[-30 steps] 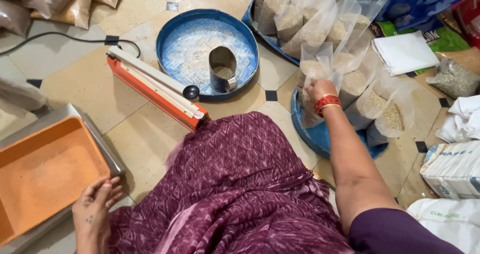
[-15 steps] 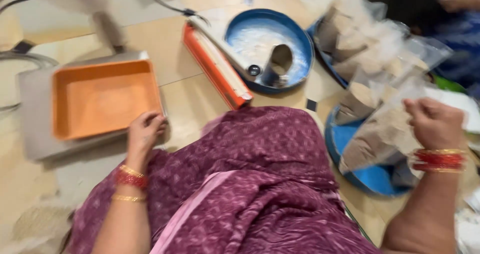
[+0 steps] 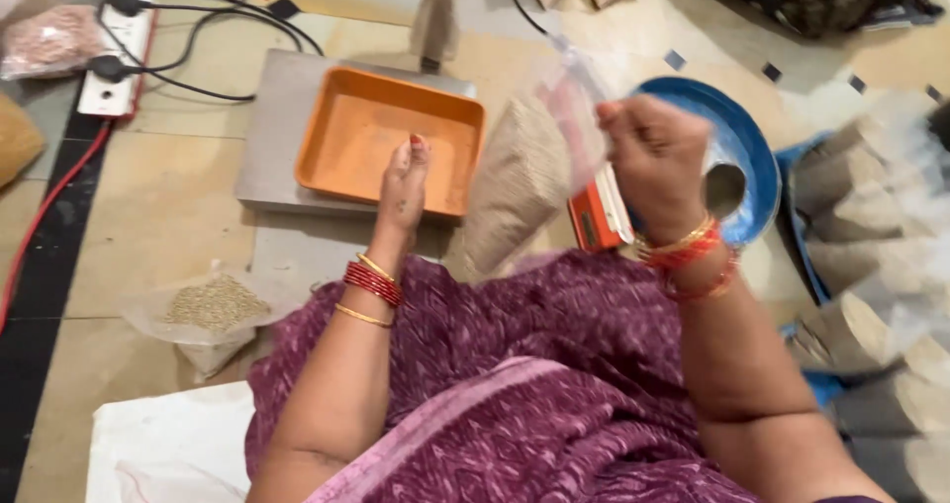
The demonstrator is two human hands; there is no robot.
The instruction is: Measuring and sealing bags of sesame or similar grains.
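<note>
Right hand (image 3: 658, 162) is closed in a fist around the top of a clear plastic bag of grain (image 3: 524, 182), raised above the floor. The bag hangs below and to the left of the fist, tilted, its filled body between the two hands; the gathered plastic neck runs up into the grip. The view is motion-blurred, so finger placement on the neck cannot be resolved.

Left hand (image 3: 404, 182) is open, fingers extended and loosely together, resting at the near rim of the orange tray (image 3: 346, 117). It holds nothing. The tray sits on a grey metal scale platform (image 3: 272, 127).

The bag's lower end is just right of the tray's near corner, apart from the left hand. Behind the bag lies an orange-and-white sealer bar (image 3: 599, 211), partly hidden. A blue round dish (image 3: 757, 157) lies to the right of the fist. More filled bags (image 3: 861, 266) stand at far right. A small open bag of grain (image 3: 213, 310) lies on the floor left of the left forearm.
</note>
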